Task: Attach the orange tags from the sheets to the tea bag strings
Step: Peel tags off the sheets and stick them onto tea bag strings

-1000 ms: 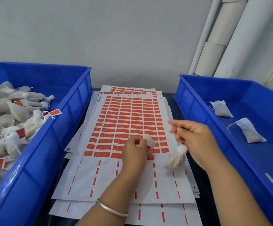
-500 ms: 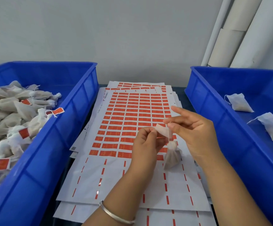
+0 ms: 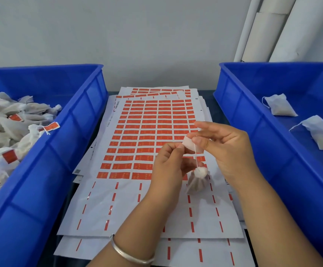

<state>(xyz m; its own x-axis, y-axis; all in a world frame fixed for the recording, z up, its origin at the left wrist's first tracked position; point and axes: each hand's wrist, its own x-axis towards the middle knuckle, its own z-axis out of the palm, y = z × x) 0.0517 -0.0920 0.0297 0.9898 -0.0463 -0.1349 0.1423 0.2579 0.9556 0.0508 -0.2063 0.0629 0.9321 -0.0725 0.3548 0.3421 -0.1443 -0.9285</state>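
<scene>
White on its upturned side, a peeled tag was held above the middle of the sheets, pinched from the left by the left hand and from the right by the thumb and forefinger of the right hand. Both hands were grasping it, the right one's other fingers spread loosely upward. A thin string ran down from the tag, and a small tea bag hung from it with its gathered top up, dangling just over the paper between the two wrists. A metal bangle circled the left wrist at 6 o'clock.

Under the hands lay a stack of sheets; the top one carried rows of orange tags from its middle toward 12 o'clock, while its near part showed bare backing with short orange dashes.

At 9 o'clock stood a blue bin heaped with tea bags, several of them showing orange tags on their strings. At 3 o'clock stood a second blue bin, with two loose tea bags lying well apart from the pile, one farther back and one nearer. White pipes ran up the grey wall at about 1 o'clock.
</scene>
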